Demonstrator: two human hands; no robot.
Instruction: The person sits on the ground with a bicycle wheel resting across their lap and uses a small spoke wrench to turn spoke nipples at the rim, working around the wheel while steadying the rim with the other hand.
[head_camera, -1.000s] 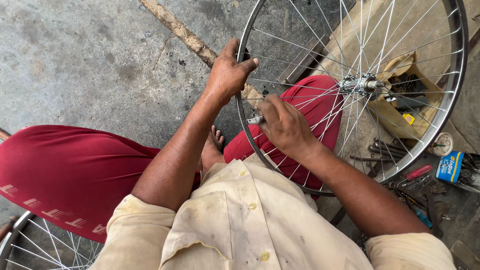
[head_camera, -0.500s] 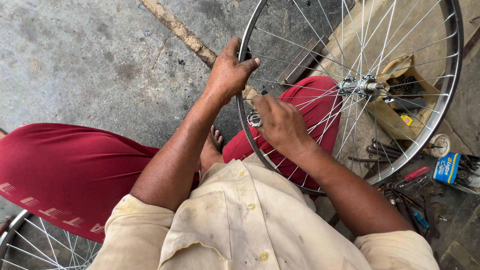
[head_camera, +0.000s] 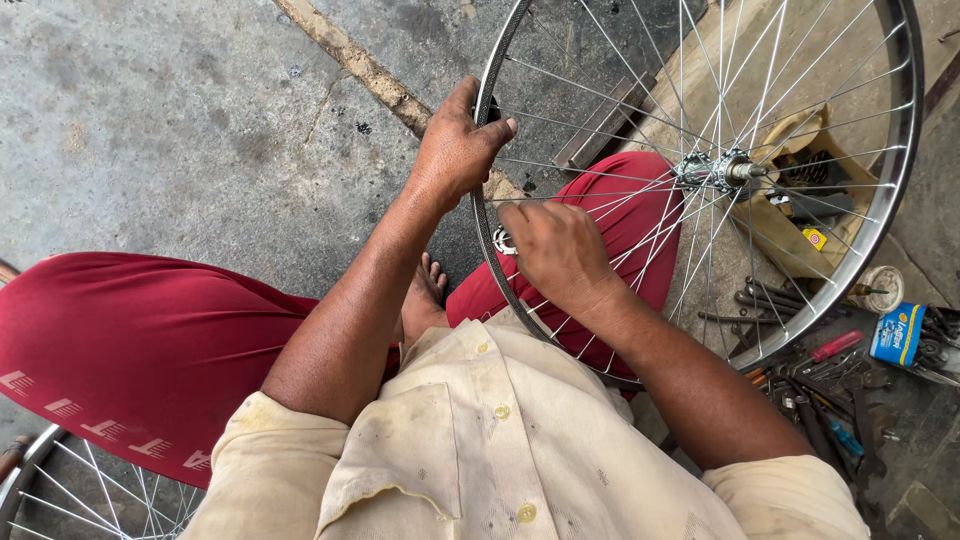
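Seated person, view straight down over a cream shirt and red trousers. A bicycle wheel stands upright across the right thigh, its rim running from top centre down past the knee; the top edge of the rim is cut off by the frame. Left hand wraps over the rim on its near-left arc, fingers curled closed around it, thumb pointing toward the spokes. Right hand sits just below, back of the hand toward the camera, fingers bent in against the rim; a small round metal tool peeks out at the fingertips, mostly covered, so its exact kind is hard to tell, and the grip on it is only partly seen. Hub sits at the centre of the spokes, well apart from both hands. A bare foot shows between forearm and thigh, partly hidden. On the concrete floor to the right, seen through the spokes: a torn cardboard box with dark parts inside, a scatter of wrenches and screwdrivers, a small round tin and a blue packet; many of the tools overlap and cannot be told apart. A second wheel is cropped at the bottom left corner, only an arc of rim and spokes visible.
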